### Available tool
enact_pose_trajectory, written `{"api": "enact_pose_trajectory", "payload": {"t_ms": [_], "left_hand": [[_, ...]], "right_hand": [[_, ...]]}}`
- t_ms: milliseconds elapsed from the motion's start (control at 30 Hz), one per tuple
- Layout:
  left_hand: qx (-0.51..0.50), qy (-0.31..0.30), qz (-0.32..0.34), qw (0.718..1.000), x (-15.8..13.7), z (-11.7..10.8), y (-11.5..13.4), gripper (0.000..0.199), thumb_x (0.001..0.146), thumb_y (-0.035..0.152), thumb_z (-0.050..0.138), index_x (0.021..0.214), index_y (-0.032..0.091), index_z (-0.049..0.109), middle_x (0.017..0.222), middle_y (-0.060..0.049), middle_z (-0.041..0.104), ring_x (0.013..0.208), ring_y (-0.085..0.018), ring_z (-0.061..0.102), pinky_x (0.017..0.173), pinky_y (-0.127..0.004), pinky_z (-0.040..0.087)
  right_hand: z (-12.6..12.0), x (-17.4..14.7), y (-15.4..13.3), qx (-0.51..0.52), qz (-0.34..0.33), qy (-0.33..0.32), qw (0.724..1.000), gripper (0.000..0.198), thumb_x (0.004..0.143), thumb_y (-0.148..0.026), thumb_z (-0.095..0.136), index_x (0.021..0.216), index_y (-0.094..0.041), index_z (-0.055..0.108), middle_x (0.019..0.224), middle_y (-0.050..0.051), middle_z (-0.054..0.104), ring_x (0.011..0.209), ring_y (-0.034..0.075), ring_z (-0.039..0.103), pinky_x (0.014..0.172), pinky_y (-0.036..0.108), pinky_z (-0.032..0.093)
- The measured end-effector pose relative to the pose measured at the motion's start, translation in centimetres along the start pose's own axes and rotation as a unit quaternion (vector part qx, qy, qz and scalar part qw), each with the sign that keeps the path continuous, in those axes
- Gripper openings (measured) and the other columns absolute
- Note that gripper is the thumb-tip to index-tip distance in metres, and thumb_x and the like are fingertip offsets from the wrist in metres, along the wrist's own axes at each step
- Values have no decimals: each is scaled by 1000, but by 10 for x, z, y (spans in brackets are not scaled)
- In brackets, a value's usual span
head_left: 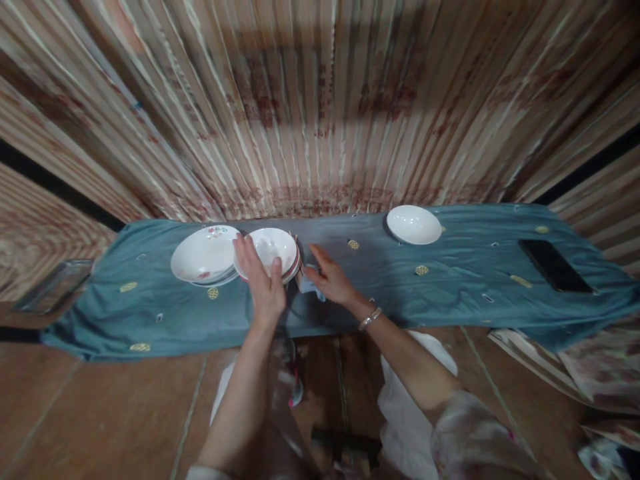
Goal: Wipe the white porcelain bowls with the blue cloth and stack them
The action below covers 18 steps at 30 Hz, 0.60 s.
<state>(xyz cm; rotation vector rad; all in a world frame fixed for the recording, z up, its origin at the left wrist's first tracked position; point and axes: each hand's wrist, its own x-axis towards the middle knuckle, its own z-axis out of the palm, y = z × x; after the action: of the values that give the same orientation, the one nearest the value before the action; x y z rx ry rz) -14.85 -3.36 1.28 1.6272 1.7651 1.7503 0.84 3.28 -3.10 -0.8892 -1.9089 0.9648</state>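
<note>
My left hand (263, 283) is open, fingers spread, at the near side of a stack of white bowls (274, 244) with red rims; its fingertips overlap the bowls' left edge, and contact is unclear. To the right of this stack, my right hand (330, 275) points left with fingers apart. A small light-blue cloth (311, 288) shows just under its fingers, and I see no grip on it. Thin sticks like chopsticks (299, 257) lie between the bowls and my right hand, partly hidden. A stack of white plates (200, 255) with a floral pattern stands left of my left hand.
A teal patterned cloth (165, 300) covers the long narrow table. A single white bowl (414, 225) sits towards the back right, and a black phone (554, 266) lies at the right end. A pleated curtain (320, 120) hangs right behind the table.
</note>
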Motion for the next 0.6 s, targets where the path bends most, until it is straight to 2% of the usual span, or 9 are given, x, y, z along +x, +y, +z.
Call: {"api": "enact_pose_trajectory", "payload": {"t_ms": [67,133,167,233,400,500,600], "left_hand": [[3,46,-46,998,6,-15,-16,91,88,65,55,159,18,24,171,-13,10,159,-25,-1,127,-43,-4],[-33,91,-136,986,8,-24,-32,99,84,68,58,160,16,22,171,-14,9,159,-26,2,127,-39,-1],[-56,93,-187,976,7,-27,-38,100,84,68,59,160,15,20,171,-15,10,158,-26,6,128,-37,3],[-79,83,-242,963,5,-27,-45,101,85,64,58,160,10,19,170,-18,13,158,-26,12,127,-34,10],[-133,88,-301,940,1,-17,-46,89,88,56,58,159,13,25,169,-14,20,156,-23,20,126,-32,15],[-171,114,-306,929,2,-12,-46,84,89,50,58,158,13,28,167,-15,26,154,-24,28,125,-35,21],[-193,116,-292,930,2,-10,-48,75,90,45,57,156,17,34,164,-13,34,150,-25,36,124,-38,26]], "right_hand": [[7,4,-2,5,-3,-23,1000,67,89,-32,57,154,-24,40,157,7,46,148,25,39,125,42,29],[13,8,-4,11,-2,-37,999,71,88,-29,58,156,-24,36,157,7,46,148,25,39,125,41,29],[16,10,-5,15,-1,-39,999,73,87,-28,58,156,-25,35,156,7,46,148,25,39,125,41,30],[21,13,-5,22,-2,-37,999,74,87,-26,58,157,-26,33,156,7,46,146,26,41,124,42,30],[27,15,-5,28,-19,-26,999,73,87,-24,55,156,-29,32,157,6,43,149,25,36,126,45,25],[28,14,-5,29,-22,-29,999,73,87,-23,55,156,-27,31,160,7,39,150,25,33,126,45,23],[28,15,-5,34,-31,-29,999,74,88,-22,54,157,-28,29,161,6,37,151,23,32,127,44,23]]}}
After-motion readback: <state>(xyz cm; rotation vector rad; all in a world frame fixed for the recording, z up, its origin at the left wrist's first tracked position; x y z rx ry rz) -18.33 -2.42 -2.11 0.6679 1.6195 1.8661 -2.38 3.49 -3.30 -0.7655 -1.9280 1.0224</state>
